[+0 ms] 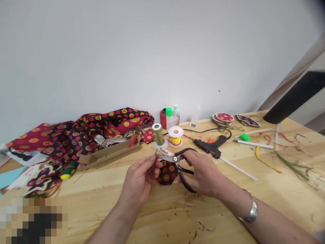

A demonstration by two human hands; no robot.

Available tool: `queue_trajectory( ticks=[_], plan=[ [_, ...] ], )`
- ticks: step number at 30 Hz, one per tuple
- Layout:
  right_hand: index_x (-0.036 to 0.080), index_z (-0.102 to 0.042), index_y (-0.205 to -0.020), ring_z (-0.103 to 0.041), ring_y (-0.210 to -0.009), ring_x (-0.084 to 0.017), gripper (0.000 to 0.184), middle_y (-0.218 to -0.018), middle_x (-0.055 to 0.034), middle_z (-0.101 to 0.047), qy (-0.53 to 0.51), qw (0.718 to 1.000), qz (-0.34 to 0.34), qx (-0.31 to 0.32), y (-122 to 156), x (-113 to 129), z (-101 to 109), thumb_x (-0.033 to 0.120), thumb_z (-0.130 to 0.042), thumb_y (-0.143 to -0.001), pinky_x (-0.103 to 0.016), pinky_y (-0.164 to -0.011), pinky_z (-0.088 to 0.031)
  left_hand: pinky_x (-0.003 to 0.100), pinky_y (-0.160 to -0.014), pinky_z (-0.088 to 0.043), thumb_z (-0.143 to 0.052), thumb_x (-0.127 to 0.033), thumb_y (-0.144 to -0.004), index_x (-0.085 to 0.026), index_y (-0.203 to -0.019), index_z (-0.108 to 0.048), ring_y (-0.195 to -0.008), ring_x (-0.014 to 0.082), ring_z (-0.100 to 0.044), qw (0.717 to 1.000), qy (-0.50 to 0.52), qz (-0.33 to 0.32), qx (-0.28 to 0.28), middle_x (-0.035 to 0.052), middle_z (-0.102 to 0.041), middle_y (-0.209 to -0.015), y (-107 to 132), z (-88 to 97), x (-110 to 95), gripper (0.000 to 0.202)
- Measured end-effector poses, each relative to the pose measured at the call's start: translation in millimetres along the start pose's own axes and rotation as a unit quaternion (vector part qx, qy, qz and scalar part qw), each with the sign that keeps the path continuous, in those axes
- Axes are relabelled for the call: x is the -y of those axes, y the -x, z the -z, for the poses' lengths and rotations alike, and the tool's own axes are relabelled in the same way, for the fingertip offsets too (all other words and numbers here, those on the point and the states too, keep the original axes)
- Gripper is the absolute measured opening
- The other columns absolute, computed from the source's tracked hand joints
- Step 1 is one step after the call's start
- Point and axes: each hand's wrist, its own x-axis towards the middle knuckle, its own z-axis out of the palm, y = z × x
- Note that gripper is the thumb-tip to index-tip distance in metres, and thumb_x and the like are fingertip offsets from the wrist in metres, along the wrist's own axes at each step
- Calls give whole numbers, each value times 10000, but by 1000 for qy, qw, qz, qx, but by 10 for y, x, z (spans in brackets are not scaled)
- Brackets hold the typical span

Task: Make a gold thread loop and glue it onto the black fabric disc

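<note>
Bare table (162, 217) lies open from 5 to 7 o'clock of the left hand (139, 179) and right hand (203, 173), with only thread snips on it. The cloth piece (166, 173) and scissors (169, 156) close the gap between the hands. At 12 o'clock two spools (158, 134) stand just beyond, with bottles (172, 117) behind them by the wall. The glue gun (212, 146) and its cord bar 2 o'clock, and a white stick (238, 168) slants across 3. A box (109, 152) and heaped cloth (76, 132) fill 10 o'clock, with a marker (68, 170) at 9.
</note>
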Motion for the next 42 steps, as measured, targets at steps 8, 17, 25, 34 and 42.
queue_trajectory(
  ticks=[8,17,25,34,42],
  plan=[
    [150,-559,-828,-544,-708,-188,164,-789,-69,-601,147,986,57,-52,5,-172,-83,307,-555,-779,-281,-578,-374,154,-386,-309,-721,-177,-651,-95,-648,-678,-392,29,-407,999,38,-2,18,0,-590,-516,-22,11,-38,93],
    [149,-554,-815,-540,-720,-193,198,-791,-61,-598,182,978,85,-53,-4,-198,-92,326,-618,-755,-283,-591,-390,161,-389,-305,-708,-179,-660,-89,-561,-635,-392,34,-413,1000,9,-9,27,13,-593,-528,-16,6,19,152],
    [144,-543,-798,-534,-693,-193,168,-760,-58,-591,191,975,97,-67,-1,-151,-79,285,-615,-741,-284,-567,-378,164,-406,-309,-700,-186,-674,-100,-578,-649,-406,36,-420,999,-32,-22,21,16,-619,-547,14,-10,38,138],
    [147,-528,-809,-543,-691,-193,169,-741,-55,-594,208,968,116,-81,19,-138,-97,284,-608,-749,-283,-555,-353,168,-417,-306,-679,-192,-691,-115,-580,-664,-407,35,-416,997,-60,-33,23,14,-639,-558,4,-30,69,136],
    [149,-531,-799,-551,-663,-180,182,-714,-41,-599,226,965,113,-76,4,-156,-96,285,-639,-744,-280,-534,-323,172,-423,-305,-687,-205,-688,-110,-581,-662,-412,35,-411,997,-63,-39,19,16,-638,-564,28,-27,64,145]
  ],
)
